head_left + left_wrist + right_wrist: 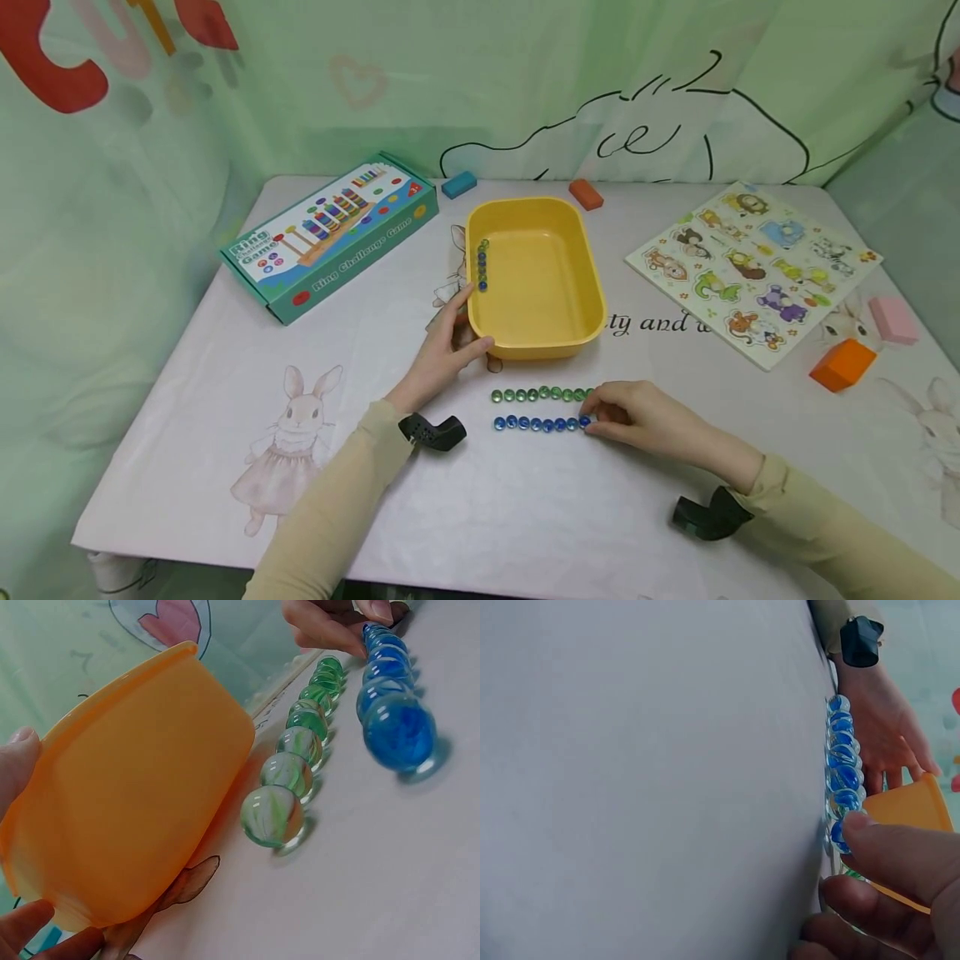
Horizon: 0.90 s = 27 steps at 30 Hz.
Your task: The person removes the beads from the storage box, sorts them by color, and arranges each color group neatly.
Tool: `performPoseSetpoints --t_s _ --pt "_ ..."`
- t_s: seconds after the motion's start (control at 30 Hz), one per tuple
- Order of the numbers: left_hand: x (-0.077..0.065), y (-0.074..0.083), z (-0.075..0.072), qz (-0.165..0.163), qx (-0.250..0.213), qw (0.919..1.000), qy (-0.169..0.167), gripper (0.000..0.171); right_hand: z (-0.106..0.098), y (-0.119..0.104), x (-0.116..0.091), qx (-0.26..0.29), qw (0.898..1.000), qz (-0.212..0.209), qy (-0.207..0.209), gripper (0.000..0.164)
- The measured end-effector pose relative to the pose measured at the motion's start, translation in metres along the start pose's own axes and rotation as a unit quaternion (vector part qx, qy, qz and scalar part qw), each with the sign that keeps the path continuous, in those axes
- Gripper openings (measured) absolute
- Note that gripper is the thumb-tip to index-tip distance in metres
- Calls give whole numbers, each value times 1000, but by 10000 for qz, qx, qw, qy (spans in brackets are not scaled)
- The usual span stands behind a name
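My left hand holds the near left corner of a yellow plastic basin, thumb on the near wall and fingers along the left side. Inside the basin, several green and blue marbles line its left wall. On the table before it lie two side-by-side rows, green marbles and, closer to me, blue marbles. With thumb and fingers, my right hand pinches the blue marble at the right end of its row. Those fingers partly hide the right end of the green row.
Behind on the left lies a green Ring Challenge Game box. A blue block and a red-orange block sit by the back edge. To the right are an animal puzzle board, an orange block and a pink block.
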State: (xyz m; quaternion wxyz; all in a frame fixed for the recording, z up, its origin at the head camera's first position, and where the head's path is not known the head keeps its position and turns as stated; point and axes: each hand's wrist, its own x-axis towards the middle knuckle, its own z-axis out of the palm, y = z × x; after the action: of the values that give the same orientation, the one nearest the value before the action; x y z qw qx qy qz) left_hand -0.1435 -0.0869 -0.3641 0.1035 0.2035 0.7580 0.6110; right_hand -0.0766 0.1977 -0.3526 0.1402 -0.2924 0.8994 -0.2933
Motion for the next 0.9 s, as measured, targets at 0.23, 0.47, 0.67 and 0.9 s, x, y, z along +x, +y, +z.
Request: performPoseSetpoints --t_s 0.23,0.47,0.67,0.9 --pt "0 2 0 34 57 10000 -11 75 -3 -2 0 -40 10000 53 -42 11" --pt "0 2 1 1 33 10000 20 74 -20 -11 11 -169 9995 -213 162 13" --pt "-1 1 0 -16 92 10000 28 74 -36 -29 35 -277 9984 -389 296 11" --pt "-1 0 0 -107 186 9998 27 75 -54 -42 80 -296 9988 -321 201 7"
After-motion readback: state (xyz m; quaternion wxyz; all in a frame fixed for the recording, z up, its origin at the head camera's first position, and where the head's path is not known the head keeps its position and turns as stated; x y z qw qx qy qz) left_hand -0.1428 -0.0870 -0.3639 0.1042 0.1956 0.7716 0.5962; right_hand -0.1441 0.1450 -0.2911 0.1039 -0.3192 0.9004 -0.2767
